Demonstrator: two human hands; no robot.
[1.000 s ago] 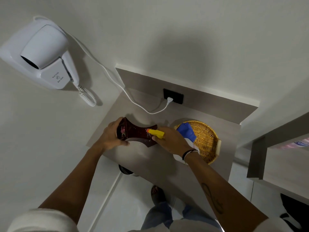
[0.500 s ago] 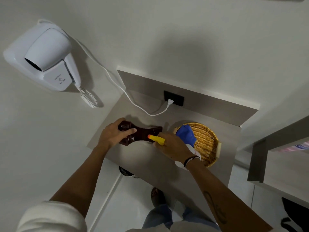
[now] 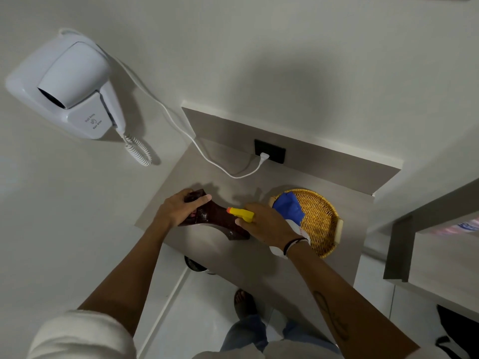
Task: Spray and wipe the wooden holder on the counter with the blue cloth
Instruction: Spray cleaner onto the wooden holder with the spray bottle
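A dark brown wooden holder (image 3: 219, 221) lies on the grey counter (image 3: 259, 268), its surface glistening with droplets. My left hand (image 3: 178, 209) grips its left end. My right hand (image 3: 269, 225) holds a white spray bottle with a yellow nozzle (image 3: 241, 213), and the nozzle points at the holder from close by. The blue cloth (image 3: 289, 211) is bunched behind my right hand, over the rim of a wicker basket.
A round wicker basket (image 3: 322, 224) sits on the counter at the right. A white wall hair dryer (image 3: 70, 84) hangs at upper left, its cord plugged into a black socket (image 3: 269, 154). A shelf (image 3: 440, 255) juts in at the right. The floor lies below the counter's edge.
My left hand has turned the wooden holder on the counter, so its right end now angles toward me. My right hand with the spray bottle stayed close to it.
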